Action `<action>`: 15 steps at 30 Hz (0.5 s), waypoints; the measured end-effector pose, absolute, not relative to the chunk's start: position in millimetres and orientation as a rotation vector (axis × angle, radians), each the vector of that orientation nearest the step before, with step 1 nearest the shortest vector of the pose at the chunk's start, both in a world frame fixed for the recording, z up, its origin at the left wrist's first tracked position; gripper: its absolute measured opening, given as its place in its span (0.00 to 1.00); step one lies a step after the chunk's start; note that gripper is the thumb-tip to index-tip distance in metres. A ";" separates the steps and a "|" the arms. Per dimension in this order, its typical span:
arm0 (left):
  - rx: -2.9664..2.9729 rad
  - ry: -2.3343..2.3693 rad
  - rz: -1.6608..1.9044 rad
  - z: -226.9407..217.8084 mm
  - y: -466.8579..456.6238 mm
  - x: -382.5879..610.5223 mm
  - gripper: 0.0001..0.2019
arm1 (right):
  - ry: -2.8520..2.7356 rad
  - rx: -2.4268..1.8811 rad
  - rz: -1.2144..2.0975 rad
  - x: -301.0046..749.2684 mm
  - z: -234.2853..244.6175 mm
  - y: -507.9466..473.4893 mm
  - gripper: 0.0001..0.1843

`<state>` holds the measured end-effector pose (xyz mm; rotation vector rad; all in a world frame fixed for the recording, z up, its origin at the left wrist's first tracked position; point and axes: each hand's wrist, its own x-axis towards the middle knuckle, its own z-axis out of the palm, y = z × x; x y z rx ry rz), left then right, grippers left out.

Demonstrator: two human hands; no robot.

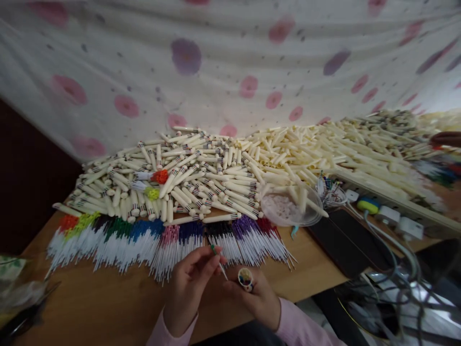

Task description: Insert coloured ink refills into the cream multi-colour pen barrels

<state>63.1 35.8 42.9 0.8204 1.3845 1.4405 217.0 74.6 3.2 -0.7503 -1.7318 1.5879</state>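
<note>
A green-tipped pen refill (223, 271) sits pinched between the thumb and fingers of the left grip (192, 278), its white end slanting down just left of a pen barrel (247, 287) and apart from it. The right grip (261, 298) wraps that barrel, mouth tilted upward. Several coloured ends show inside, so it looks partly filled, with the green refill outside; how many are in is too small to count. Just beyond the left grip, loose refills (187, 233) fan out by colour across the desk (126, 307), so plenty seem unused. Farther beyond it, heaped striped pens (216, 168) look nearer complete than the pale hollow barrels (288, 149) well beyond the right grip. An orange-tipped bundle (159, 176) lies on the heap. The refill rows crowd the space ahead of both grips. Beyond and right of the right grip are a clear plastic bowl (311, 216) of small white pieces (283, 206), a dark flat device (345, 245) and cables (414, 257). Far right, a co-worker's hand (446, 139) shows.
</note>
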 end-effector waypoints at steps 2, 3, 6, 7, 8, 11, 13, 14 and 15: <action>0.800 1.364 1.476 43.2 33.9 63.0 0.09 | -1.725 -0.812 1.565 218.6 1.9 74.2 0.20; 0.791 1.341 1.483 44.0 32.7 63.0 0.10 | -1.723 -0.840 1.555 219.6 1.3 74.0 0.20; 0.710 1.252 1.496 48.5 29.3 63.8 0.12 | -1.728 -0.885 1.547 221.9 0.5 74.3 0.20; 0.672 1.226 1.490 50.8 28.7 64.2 0.12 | -1.730 -0.891 1.547 222.4 0.5 74.6 0.20; 0.638 1.207 1.484 53.1 28.2 64.4 0.12 | -1.730 -0.895 1.549 222.7 0.7 74.9 0.20; 0.601 1.167 1.473 59.1 27.5 63.7 0.11 | -1.744 -0.915 1.530 223.2 1.5 76.0 0.19; 0.614 1.145 1.466 60.5 25.4 62.2 0.12 | -1.757 -0.936 1.507 223.2 1.7 76.2 0.18; 0.632 1.149 1.459 60.4 23.5 61.3 0.12 | -1.756 -0.939 1.504 223.1 1.6 76.1 0.18; 0.659 1.172 1.457 60.0 21.1 60.6 0.12 | -1.747 -0.941 1.508 223.0 1.4 75.9 0.18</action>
